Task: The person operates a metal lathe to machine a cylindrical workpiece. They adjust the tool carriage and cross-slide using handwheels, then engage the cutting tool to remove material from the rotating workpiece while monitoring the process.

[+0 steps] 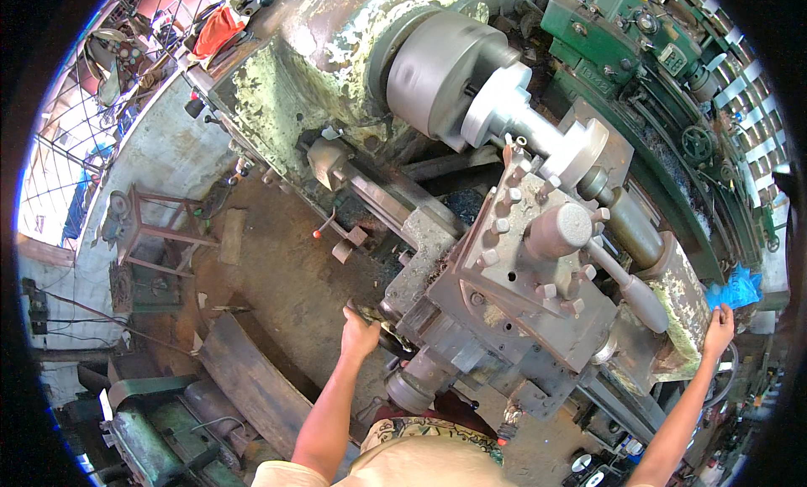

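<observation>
My left hand (360,332) is closed around a handle of a dark handwheel (391,340) on the front of the lathe carriage. Far to the right, my right hand (719,329) has its fingers bent against a crumpled blue plastic sheet (736,289) beside the tailstock (677,294); it seems to pinch the lower edge. A shiny flanged metal workpiece (538,130) runs between the grey chuck (445,67) and the tailstock's centre. Both chuck and workpiece look smeared, as if turning. The square tool post (513,277), with several bolts and a clamping lever (630,289), stands close to the workpiece.
The headstock (319,58) has peeling pale paint, with an orange cloth (220,31) near it. A green machine (622,50) stands behind at the right. A red-knobbed lever (319,233) juts out at the front. A curved metal sheet (252,378) and a stool frame (164,226) are at left.
</observation>
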Demonstrator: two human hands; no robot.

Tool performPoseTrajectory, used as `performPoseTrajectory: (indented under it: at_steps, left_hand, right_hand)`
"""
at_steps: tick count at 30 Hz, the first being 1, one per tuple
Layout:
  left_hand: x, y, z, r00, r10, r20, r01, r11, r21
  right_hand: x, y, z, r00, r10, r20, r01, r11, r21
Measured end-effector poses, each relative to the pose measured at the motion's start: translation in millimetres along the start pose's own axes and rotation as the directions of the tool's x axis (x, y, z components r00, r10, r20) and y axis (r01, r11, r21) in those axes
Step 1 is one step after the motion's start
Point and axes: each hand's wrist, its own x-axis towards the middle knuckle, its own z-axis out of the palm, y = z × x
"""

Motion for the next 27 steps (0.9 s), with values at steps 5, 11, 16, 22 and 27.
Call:
performPoseTrajectory:
  at_steps: [5, 11, 16, 22, 27]
  left_hand:
    - [-3, -4, 6, 1.0, 0.014, -0.006, -0.014, 1.0, -0.006]
    - [22, -12, -7, 0.983, -0.028, 0.182, 0.07, 0.971, -0.227]
    - [2, -1, -21, 0.976, -0.022, 0.218, 0.085, 0.955, -0.286]
    - [-55, -6, -44, 0.754, 0.065, 0.653, -0.086, 0.996, 0.001]
    - [-88, -13, -31, 0.591, 0.349, 0.727, 0.067, 0.877, -0.476]
  right_hand:
    - [-1, -3, 2, 0.999, 0.016, -0.031, -0.014, 0.998, 0.053]
    - [0, -1, -1, 1.0, -0.018, 0.025, 0.018, 1.0, 0.007]
    - [-1, 0, 1, 0.999, -0.038, -0.008, 0.039, 0.999, 0.02]
    - [-2, -5, 0, 0.998, -0.046, -0.037, 0.047, 0.999, 0.023]
    - [-3, -8, 0, 1.0, -0.021, -0.009, 0.02, 1.0, -0.01]
